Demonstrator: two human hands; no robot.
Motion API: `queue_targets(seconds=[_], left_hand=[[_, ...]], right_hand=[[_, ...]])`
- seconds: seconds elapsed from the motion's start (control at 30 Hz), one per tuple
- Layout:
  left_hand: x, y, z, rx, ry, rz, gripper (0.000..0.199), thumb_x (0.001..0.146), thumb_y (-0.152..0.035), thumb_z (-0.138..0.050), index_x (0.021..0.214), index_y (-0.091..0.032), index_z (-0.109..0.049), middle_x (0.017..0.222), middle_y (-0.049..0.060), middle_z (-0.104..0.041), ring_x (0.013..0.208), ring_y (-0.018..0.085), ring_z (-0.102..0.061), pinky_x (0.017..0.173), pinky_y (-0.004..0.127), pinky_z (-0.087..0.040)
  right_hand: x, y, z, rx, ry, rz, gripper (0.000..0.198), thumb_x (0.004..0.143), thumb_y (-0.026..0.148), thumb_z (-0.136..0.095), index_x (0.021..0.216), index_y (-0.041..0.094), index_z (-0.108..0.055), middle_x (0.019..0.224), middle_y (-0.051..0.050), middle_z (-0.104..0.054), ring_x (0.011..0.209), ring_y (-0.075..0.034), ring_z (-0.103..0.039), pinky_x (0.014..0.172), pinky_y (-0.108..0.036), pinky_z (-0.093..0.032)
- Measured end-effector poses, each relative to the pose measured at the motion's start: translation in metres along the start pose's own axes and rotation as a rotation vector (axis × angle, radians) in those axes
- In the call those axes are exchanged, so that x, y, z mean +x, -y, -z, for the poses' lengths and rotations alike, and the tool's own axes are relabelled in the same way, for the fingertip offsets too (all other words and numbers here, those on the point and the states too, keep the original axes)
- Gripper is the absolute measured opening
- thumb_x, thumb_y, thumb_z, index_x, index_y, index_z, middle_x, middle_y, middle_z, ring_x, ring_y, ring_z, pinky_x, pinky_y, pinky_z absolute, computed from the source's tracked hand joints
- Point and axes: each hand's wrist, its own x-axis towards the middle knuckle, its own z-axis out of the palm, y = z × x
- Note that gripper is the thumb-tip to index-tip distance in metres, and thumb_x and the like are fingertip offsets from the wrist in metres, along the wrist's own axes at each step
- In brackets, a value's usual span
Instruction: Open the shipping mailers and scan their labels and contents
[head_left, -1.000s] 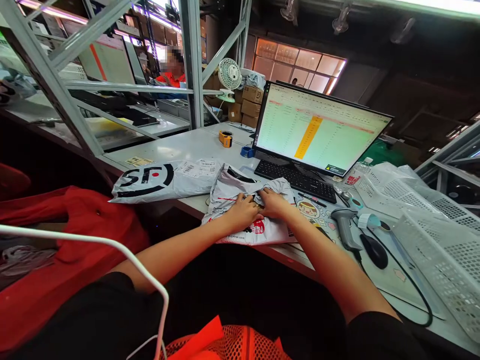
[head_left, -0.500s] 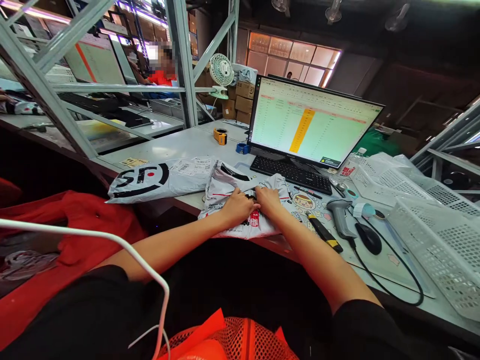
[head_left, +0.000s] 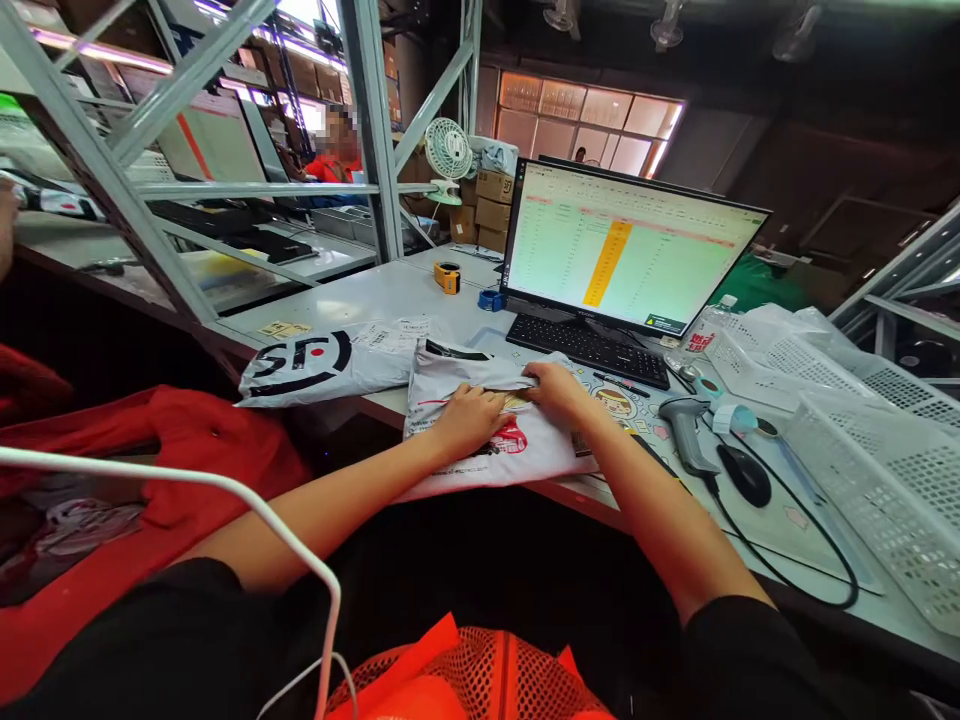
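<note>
- A red cloth [head_left: 217, 445] is hanging low on the left, below the near edge of the desk [head_left: 352, 297].
- A white bag with big black letters [head_left: 300, 370] is lying near the left end of the desk, and its tip is poking out past the near edge.
- Behind the metal posts, a person in a red top [head_left: 334, 168] is sitting at another table.
- A yellow tape roll [head_left: 448, 278] is standing nearer the far edge of the desk.
- The open white bag [head_left: 529, 456] is lying across the near edge of the desk, in front of the keyboard, and a bit of it is sticking out over that edge. Its left end is just beside the bag with black letters.
- The left hand [head_left: 474, 412] is resting on top of the open white bag. Its fingers are bending a little on the plastic; I cannot tell if they are gripping it.
- A blue tape roll [head_left: 491, 300] is sitting by the screen's lower left corner.
- The right hand [head_left: 556, 388] is touching the bag's fold. Its fingers are curling there, but their tips are hiding, so I cannot tell if they are pinching it.
- The black keyboard [head_left: 589, 350] is lying under the screen [head_left: 630, 245].
- A gray scanner [head_left: 686, 437] and a black mouse [head_left: 745, 476] are lying right of the right arm.
- White baskets [head_left: 885, 515] are filling the desk's right end.
</note>
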Motion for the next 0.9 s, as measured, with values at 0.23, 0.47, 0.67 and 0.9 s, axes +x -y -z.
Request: queue_targets(seconds=[0.23,0.47,0.67,0.9], left_hand=[[-0.001,0.005,-0.008,-0.047,0.094,0.066,0.047,0.106,-0.047,-0.051,0.149,-0.030,-0.058,0.135,0.018,-0.060,0.127,0.039,-0.050,0.101,0.054,-0.043],[0.008,-0.004,-0.006,-0.107,0.145,0.069,0.049,0.105,-0.037,-0.050,0.153,-0.035,-0.054,0.143,0.018,-0.050,0.129,0.041,-0.044,0.099,0.061,-0.044],[0.004,-0.007,-0.006,-0.072,0.060,0.057,0.048,0.104,-0.035,-0.052,0.151,-0.034,-0.055,0.146,0.016,-0.049,0.131,0.041,-0.043,0.097,0.060,-0.047],[0.048,-0.006,-0.015,-0.077,0.141,0.084,0.043,0.102,-0.041,-0.044,0.133,-0.025,-0.070,0.142,0.020,-0.056,0.129,0.042,-0.047,0.099,0.067,-0.042]], right_hand=[[-0.005,-0.008,-0.008,0.098,0.013,0.022,0.051,0.089,0.019,-0.075,0.139,0.018,-0.067,0.128,-0.012,-0.074,0.116,-0.026,-0.069,0.098,-0.030,-0.049],[-0.005,-0.005,-0.007,0.152,-0.010,0.051,0.043,0.089,0.012,-0.070,0.131,0.019,-0.070,0.126,-0.010,-0.075,0.114,-0.024,-0.069,0.100,-0.030,-0.048],[-0.005,-0.007,-0.005,0.166,-0.031,0.061,0.037,0.088,0.008,-0.065,0.123,0.020,-0.072,0.120,-0.006,-0.077,0.109,-0.021,-0.070,0.094,-0.026,-0.048],[0.001,0.004,-0.016,-0.082,0.026,-0.028,0.032,0.099,0.014,-0.053,0.129,0.020,-0.064,0.122,-0.012,-0.074,0.111,-0.026,-0.069,0.089,-0.030,-0.048]])
